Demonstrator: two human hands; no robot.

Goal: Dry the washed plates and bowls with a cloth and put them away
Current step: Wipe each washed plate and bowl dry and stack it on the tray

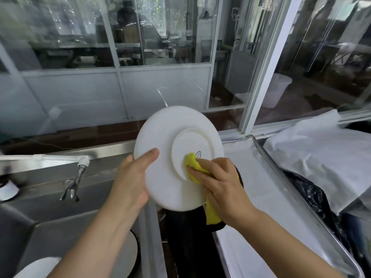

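While the round white plate (178,157) is held up in the middle of the view, tilted with its underside and raised foot ring toward the camera, the left hand (132,181) grips its left rim, thumb laid across the back and the other fingers hidden behind. The right hand (218,181) presses a folded yellow cloth (195,167) against the foot ring, fingers curled over the cloth and pinching it to the plate; the cloth's loose end hangs down below the palm.

By its look the plate is stiff, smooth and breakable, probably ceramic or melamine, and likely slick while damp. A one-handed rim hold seems fair for wiping, but a firmer hold would come from opposing thumb and fingers well in from the edge, or from two hands at opposite rims when carrying it.

Below and to the left lies a stainless steel sink (50,213) with a metal tap (74,185) and more white dishes (128,255) near the bottom edge. To the right runs a steel counter covered with white sheeting (261,187), beside crumpled black plastic (309,193). A dark gap opens directly beneath the plate, between sink and counter. Glass partitions (160,33) stand on the far side, close behind the plate's upper rim, so swinging it away from the body looks tight; the covered counter to the right seems the freest direction.
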